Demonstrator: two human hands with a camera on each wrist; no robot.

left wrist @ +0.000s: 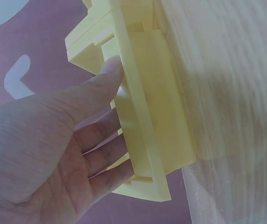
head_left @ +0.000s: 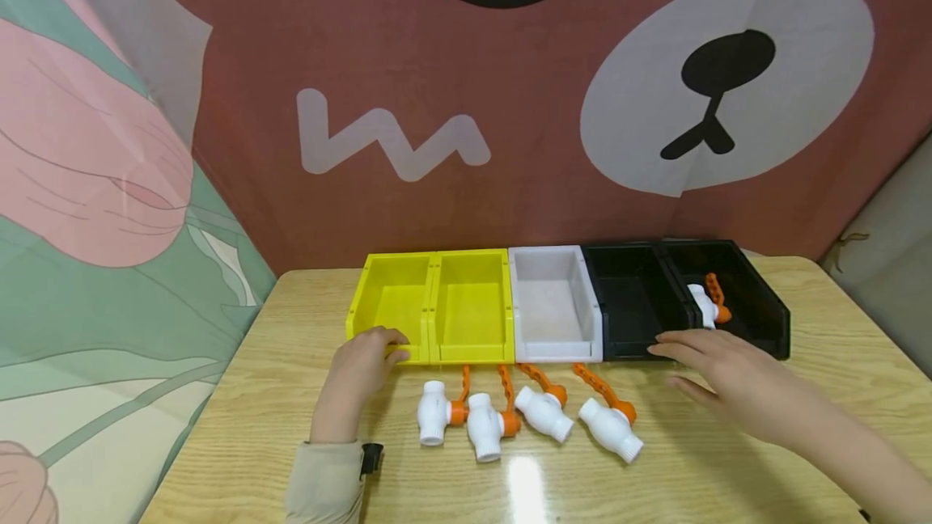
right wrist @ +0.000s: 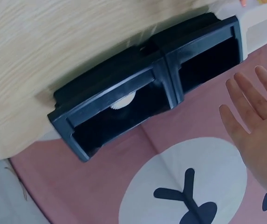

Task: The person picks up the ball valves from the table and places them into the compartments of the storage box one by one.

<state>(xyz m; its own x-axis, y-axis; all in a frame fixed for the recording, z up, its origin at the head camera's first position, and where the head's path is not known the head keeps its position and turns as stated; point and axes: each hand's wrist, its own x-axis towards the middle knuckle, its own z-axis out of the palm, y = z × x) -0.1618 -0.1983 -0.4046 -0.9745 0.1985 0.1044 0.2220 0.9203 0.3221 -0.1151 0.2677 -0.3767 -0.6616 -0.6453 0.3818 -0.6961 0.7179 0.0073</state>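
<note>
My left hand [head_left: 362, 368] rests at the front lip of the leftmost yellow bin [head_left: 393, 273]. In the left wrist view its extended fingers [left wrist: 106, 156] reach into the bin's opening, with the thumb apart from them and nothing gripped. Fingers spread and holding nothing, my right hand [head_left: 728, 374] hovers by the front of the two black bins [head_left: 633, 261]. In the rightmost black bin lies a white ball valve [head_left: 702, 306] with an orange handle, partly hidden by the bin wall. Several similar ball valves [head_left: 434, 413] lie in a row on the table before the bins.
A white bin [head_left: 557, 350] stands between the second yellow bin [head_left: 473, 306] and the black ones, all side by side on the wooden table [head_left: 240, 427]. Behind them hangs a printed cloth [head_left: 524, 184] with a bear face.
</note>
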